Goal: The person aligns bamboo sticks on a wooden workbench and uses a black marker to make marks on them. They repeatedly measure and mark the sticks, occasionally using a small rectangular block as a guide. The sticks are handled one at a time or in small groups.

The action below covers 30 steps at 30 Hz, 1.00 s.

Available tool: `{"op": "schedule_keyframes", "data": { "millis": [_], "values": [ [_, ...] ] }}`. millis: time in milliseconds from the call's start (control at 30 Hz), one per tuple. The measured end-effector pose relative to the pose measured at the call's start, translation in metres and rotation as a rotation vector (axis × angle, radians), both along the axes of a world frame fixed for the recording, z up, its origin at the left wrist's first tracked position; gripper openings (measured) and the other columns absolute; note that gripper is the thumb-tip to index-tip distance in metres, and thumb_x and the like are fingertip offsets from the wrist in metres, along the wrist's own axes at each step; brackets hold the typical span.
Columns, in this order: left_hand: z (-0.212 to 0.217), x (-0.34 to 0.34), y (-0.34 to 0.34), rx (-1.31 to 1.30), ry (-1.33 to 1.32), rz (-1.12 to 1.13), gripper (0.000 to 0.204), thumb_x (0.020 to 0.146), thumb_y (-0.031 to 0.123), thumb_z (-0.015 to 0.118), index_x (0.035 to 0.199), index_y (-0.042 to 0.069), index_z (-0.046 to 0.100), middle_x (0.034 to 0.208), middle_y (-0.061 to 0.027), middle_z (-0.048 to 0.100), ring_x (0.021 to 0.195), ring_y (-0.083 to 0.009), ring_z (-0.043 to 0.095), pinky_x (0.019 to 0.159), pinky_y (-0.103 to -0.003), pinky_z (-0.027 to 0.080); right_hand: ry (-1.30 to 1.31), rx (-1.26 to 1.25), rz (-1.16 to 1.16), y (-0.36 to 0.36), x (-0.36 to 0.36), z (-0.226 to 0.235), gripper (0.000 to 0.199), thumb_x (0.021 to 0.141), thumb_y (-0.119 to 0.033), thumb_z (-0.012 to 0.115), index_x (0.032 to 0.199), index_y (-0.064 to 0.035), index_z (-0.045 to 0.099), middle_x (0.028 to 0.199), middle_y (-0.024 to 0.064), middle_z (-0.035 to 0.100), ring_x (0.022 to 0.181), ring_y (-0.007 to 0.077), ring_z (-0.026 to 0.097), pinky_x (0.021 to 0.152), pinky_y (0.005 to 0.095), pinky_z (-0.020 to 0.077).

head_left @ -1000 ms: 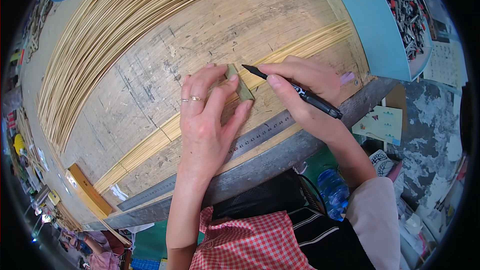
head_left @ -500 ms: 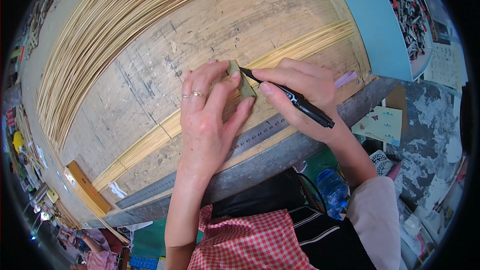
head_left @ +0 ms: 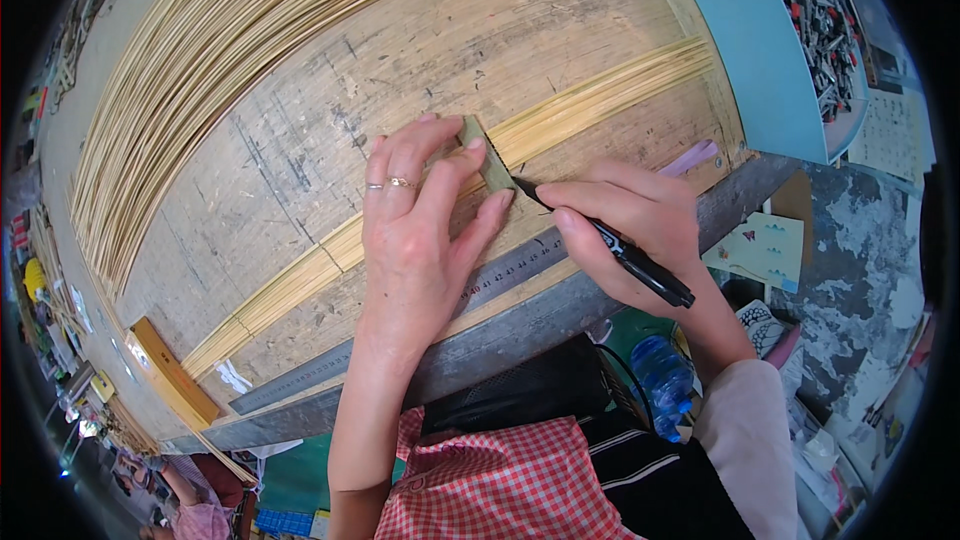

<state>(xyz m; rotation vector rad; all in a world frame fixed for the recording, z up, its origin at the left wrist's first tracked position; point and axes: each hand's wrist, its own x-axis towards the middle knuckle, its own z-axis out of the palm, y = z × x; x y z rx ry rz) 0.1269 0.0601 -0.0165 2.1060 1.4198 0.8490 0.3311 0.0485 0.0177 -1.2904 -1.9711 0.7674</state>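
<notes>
Lettered marker (head_left: pixel 645 266) slid along green block (head_left: pixel 492 168); right fingers (head_left: pixel 590 200) hold marker, left fingers (head_left: pixel 443 183) block.

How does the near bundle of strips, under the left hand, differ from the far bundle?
The near bundle is narrower than the far bundle. The near bundle carries black lines across it; on the far bundle I see none. The left hand holds a green block across the near bundle; no hand touches the far bundle. Both are long, pale strips.
</notes>
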Motion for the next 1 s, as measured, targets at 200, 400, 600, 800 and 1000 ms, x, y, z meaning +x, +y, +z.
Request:
{"op": "schedule_keyframes", "data": {
  "millis": [200,400,600,800,1000],
  "values": [
    [0.0,0.0,0.0,0.019,-0.037,-0.005,0.039,0.074,0.009,0.084,0.108,0.003,0.066,0.123,-0.0132,0.061,0.121,-0.0365,0.057,0.108,-0.055,0.043,-0.088,0.021,0.032,0.004,0.001,0.011,0.048,0.081,-0.016,0.08,0.127,-0.006,0.068,0.112,0.0173,0.07,0.098,0.0317,0.07,0.082,0.0391,0.0562],
    [-0.003,-0.003,0.005,0.091,-0.07,-0.041,0.038,0.073,0.006,0.081,0.106,0.0,0.064,0.12,-0.0154,0.059,0.114,-0.0373,0.058,0.101,-0.052,0.046,-0.471,0.202,0.13,0.007,-0.008,-0.022,0.054,0.082,-0.017,0.077,0.134,-0.0077,0.065,0.141,0.024,0.059,0.137,0.0391,0.053,0.111,0.0517,0.0437],
    [0.004,-0.004,0.001,-0.024,-0.239,-0.008,0.027,0.079,0.0,0.075,0.102,0.0,0.062,0.114,-0.0146,0.055,0.101,-0.0355,0.061,0.092,-0.047,0.051,-0.493,0.125,0.153,0.003,-0.006,-0.026,0.058,0.081,-0.005,0.075,0.137,-0.0054,0.062,0.149,0.0211,0.053,0.144,0.0385,0.045,0.115,0.054,0.0385],
    [0.041,-0.04,-0.036,-0.273,-0.504,-0.17,0.014,0.085,-0.007,0.064,0.095,0.001,0.06,0.105,-0.0128,0.052,0.092,-0.0311,0.062,0.078,-0.038,0.052,-0.519,0.126,0.147,0.001,-0.003,-0.031,0.06,0.08,0.002,0.072,0.138,-0.0064,0.06,0.153,0.0194,0.05,0.147,0.0388,0.041,0.117,0.0547,0.0356],
    [0.044,-0.103,-0.105,-0.341,-0.178,-0.104,0.017,0.084,-0.002,0.068,0.099,0.005,0.065,0.107,-0.0113,0.061,0.099,-0.031,0.064,0.079,-0.038,0.054,-0.427,0.132,0.132,0.0,-0.001,-0.037,0.072,0.073,0.023,0.064,0.139,-0.0065,0.059,0.152,0.0192,0.051,0.144,0.0392,0.044,0.116,0.0429,0.0407]
  ]
}}
